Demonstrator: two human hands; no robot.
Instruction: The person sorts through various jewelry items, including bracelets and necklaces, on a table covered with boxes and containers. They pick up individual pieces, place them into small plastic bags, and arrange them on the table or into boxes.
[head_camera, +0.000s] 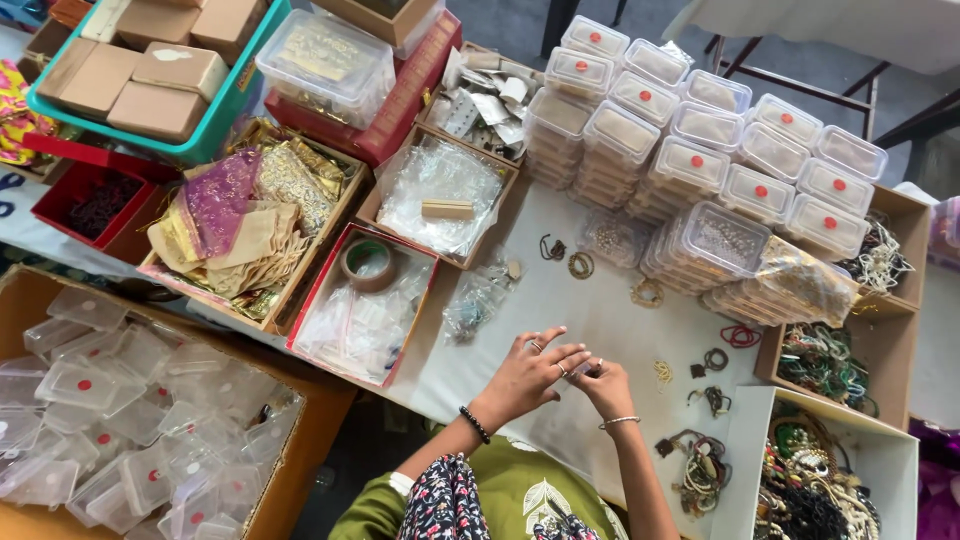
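My left hand (530, 372) and my right hand (605, 385) meet over the white tabletop (590, 310) near its front edge. The left hand's fingers are spread and lie across the right hand's fingertips. The right hand's fingers are curled in, pinching something small that is hidden between the two hands. The left wrist carries a dark bead bracelet, and there is a thin silver bangle on the right wrist. Small bracelets (715, 360) and bead rings lie loose just to the right of my hands.
Stacks of clear lidded boxes with red dots (700, 150) fill the back right. Cardboard trays hold plastic pouches (440, 190), a tape roll (368, 262) and fabric bags (240, 220). A box of empty clear containers (120, 420) sits at the left. Trays of jewellery (820, 480) stand at the right.
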